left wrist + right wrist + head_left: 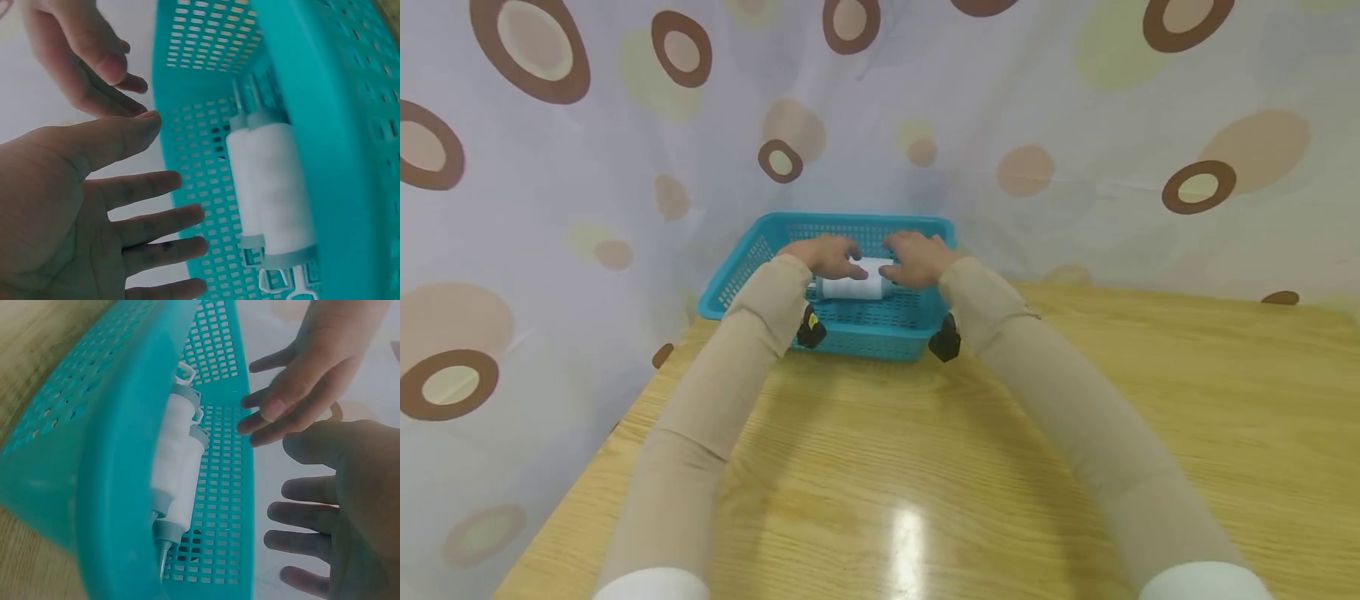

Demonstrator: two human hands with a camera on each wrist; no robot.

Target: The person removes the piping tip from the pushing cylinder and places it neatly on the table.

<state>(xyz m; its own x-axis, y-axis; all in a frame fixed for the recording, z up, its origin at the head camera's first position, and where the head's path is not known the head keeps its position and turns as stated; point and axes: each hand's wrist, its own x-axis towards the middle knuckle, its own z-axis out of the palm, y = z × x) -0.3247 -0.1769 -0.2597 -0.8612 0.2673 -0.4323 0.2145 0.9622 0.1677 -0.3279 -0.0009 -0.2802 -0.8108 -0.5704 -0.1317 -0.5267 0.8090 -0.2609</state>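
Note:
Two white cylinders lie side by side in a turquoise plastic basket (861, 218). Each has grey-green end caps, a thin rod at one end and a loop at the other; the nearer cylinder (281, 187) partly covers the farther cylinder (240, 178). Over the basket, my left hand (825, 256) hovers above the left part of the cylinders, palm inward and fingers spread. Facing it, my right hand (921, 258) is held over their right part, its fingers loosely extended. Both wrist views show the hands apart from the cylinders, with nothing in either.
The basket stands at the back of a wood-grain table (1000, 467), close to a patterned cloth (970, 100) hanging behind and at the left. Its perforated walls rise around the cylinders. A small black device (946, 339) is worn at each wrist.

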